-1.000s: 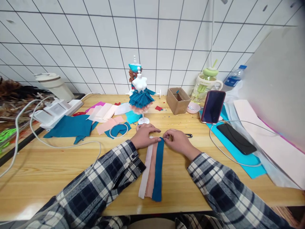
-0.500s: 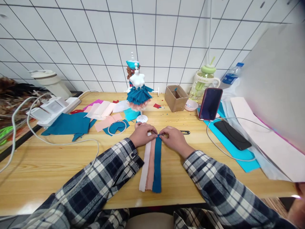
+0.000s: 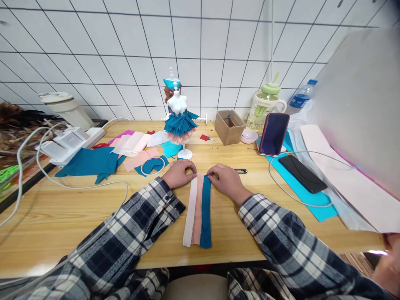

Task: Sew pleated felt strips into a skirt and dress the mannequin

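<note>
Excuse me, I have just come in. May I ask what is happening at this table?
Two hands are at work on a pale strip, a pink strip and a teal strip, lying side by side. The right hand pinches the teal strip's top end. The left hand is at the pale strip's top; its grip is unclear. Beyond them stands a small white mannequin.
</note>
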A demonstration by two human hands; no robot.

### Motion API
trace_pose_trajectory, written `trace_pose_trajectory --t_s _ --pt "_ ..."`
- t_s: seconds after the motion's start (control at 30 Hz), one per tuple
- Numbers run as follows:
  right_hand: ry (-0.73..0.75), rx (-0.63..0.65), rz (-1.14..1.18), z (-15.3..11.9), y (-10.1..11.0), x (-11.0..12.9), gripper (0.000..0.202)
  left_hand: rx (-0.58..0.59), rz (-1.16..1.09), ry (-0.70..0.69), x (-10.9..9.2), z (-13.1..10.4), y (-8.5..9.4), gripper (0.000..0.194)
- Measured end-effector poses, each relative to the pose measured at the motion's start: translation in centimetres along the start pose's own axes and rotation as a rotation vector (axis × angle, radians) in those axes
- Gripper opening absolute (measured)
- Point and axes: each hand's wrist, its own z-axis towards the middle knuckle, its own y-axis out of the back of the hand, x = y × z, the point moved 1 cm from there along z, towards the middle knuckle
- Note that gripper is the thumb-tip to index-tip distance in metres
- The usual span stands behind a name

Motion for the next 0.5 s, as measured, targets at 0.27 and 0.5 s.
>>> trace_pose_trajectory --t_s 0.27,0.5 --pt "0.047 -0.008 -0.074 -0.3 0.3 0.4 0.011 0.002 0.101 -0.088 -0.2 -0.3 0.0 0.015" --pt "0.082 0.005 -0.092 -0.5 0.3 0.2 0.02 -0.016 0.223 -0.198 -0.9 -0.9 0.2 0.014"
